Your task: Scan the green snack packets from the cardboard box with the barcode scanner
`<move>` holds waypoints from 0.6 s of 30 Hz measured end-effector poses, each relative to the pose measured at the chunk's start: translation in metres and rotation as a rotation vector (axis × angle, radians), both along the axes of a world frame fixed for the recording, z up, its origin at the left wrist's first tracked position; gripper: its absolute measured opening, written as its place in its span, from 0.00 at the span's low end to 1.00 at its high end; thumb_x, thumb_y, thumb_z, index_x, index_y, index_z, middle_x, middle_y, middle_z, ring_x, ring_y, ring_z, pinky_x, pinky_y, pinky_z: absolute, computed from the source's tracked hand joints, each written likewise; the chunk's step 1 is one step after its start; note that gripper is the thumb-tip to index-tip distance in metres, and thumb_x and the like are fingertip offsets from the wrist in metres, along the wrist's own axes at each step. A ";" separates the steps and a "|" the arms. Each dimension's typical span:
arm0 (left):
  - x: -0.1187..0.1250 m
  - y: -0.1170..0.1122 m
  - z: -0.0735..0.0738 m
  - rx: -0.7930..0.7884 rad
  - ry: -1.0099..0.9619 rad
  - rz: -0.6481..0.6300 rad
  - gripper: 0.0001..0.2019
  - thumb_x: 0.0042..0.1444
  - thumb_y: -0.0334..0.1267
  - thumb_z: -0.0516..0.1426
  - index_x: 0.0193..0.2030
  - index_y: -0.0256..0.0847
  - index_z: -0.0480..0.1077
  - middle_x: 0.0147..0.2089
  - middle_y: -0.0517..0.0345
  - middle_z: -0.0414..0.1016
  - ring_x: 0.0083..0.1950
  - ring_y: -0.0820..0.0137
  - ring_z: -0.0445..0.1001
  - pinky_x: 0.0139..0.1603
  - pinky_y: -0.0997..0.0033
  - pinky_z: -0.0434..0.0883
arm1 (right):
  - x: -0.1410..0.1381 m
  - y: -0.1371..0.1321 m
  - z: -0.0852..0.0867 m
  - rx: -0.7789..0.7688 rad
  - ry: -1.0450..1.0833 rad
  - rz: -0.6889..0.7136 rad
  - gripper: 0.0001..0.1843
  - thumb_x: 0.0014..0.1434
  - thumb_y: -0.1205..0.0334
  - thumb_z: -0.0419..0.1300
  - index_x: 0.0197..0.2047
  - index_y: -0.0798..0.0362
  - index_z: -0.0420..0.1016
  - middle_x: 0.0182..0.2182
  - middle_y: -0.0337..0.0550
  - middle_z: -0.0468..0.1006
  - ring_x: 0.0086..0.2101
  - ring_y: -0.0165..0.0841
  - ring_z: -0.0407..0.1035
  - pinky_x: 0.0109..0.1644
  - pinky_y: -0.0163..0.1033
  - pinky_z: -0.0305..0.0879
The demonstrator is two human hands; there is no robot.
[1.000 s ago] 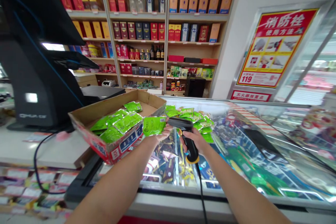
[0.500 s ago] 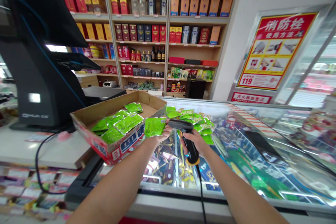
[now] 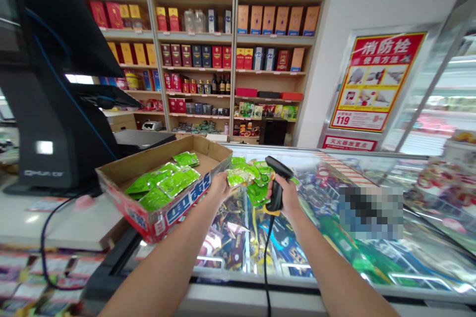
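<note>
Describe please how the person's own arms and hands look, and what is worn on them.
The left forearm and right forearm are bare, with no sleeve in view. The left hand and right hand wear no gloves, and neither wrist shows a watch or bracelet. Any rings are hidden or too small to tell.

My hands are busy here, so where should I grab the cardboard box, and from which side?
Take the cardboard box by its long front wall, coming from your side with the left hand, which is nearest; the right hand holds the scanner. The box is low and open-topped, so a thumb can likely hook over the rim, and the green packets lie inside, leaving that rim free.
</note>
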State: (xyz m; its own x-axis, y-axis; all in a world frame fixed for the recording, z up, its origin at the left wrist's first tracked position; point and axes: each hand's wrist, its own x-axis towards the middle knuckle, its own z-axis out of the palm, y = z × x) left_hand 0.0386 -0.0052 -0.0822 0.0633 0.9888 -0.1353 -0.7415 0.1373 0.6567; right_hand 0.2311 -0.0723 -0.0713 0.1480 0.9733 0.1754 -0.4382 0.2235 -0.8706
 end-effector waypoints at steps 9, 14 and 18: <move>0.031 -0.009 0.005 0.205 0.044 -0.053 0.08 0.50 0.18 0.57 0.33 0.32 0.70 0.30 0.49 0.77 0.33 0.70 0.79 0.43 0.73 0.76 | -0.003 -0.001 -0.001 0.003 0.002 -0.011 0.17 0.44 0.50 0.68 0.30 0.53 0.70 0.16 0.34 0.71 0.13 0.30 0.64 0.16 0.36 0.62; 0.025 -0.021 0.008 0.176 0.261 -0.054 0.05 0.51 0.21 0.60 0.28 0.31 0.71 0.28 0.45 0.78 0.31 0.67 0.80 0.39 0.71 0.77 | -0.004 -0.002 0.001 0.016 -0.009 -0.017 0.17 0.43 0.50 0.68 0.29 0.53 0.70 0.16 0.35 0.72 0.12 0.29 0.63 0.15 0.36 0.60; 0.007 -0.038 0.036 0.244 0.613 -0.135 0.04 0.49 0.26 0.63 0.26 0.33 0.74 0.26 0.47 0.78 0.28 0.64 0.79 0.31 0.68 0.76 | -0.006 -0.004 0.000 0.037 -0.057 -0.004 0.16 0.45 0.49 0.67 0.29 0.53 0.71 0.16 0.35 0.72 0.13 0.30 0.64 0.15 0.36 0.60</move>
State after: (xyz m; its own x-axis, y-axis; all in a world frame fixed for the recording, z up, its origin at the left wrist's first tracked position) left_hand 0.0459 -0.0437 -0.0458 0.1710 0.9844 0.0403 -0.2117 -0.0032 0.9773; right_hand 0.2256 -0.0761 -0.0711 0.1405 0.9654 0.2199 -0.3871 0.2580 -0.8852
